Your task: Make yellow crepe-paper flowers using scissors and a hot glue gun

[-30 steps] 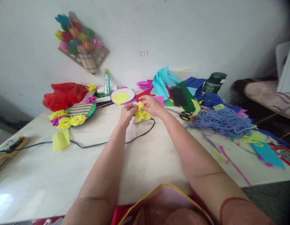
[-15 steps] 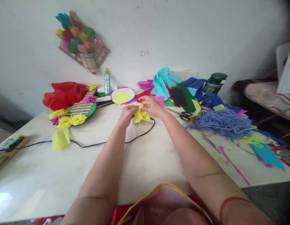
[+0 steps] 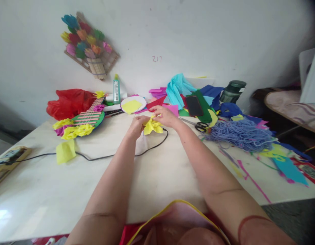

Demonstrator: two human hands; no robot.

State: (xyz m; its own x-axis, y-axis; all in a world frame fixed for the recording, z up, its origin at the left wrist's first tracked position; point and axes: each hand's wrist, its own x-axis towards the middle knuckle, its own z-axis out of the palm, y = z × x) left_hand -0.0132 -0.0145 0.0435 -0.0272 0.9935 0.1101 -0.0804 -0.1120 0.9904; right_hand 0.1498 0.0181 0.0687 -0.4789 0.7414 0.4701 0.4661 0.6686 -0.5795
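A crumpled yellow crepe paper flower [image 3: 153, 126] is between my two hands at the middle of the table. My left hand [image 3: 137, 127] pinches its left side with closed fingers. From the right, my right hand [image 3: 165, 116] grips its upper edge, fingers bent over the paper. Under the flower and my left hand shows part of a pale, see-through object, mostly hidden. A black cord [image 3: 151, 148] curves out from beneath the flower. Left of my arms, a flat yellow paper piece [image 3: 66, 151] lies across that cord.
A green craft piece with sticks and paper flowers [image 3: 87, 119] lies at left, near a power strip [image 3: 10, 163]. Behind are a glue bottle [image 3: 116, 90] and a white plate [image 3: 140, 101]. At right are scissors [image 3: 201, 126], a phone [image 3: 194, 105] and blue yarn [image 3: 241, 133].
The yellow flower has shifted slightly and its petals look more spread at the front. My left hand has turned a little; both hands stay at the flower.
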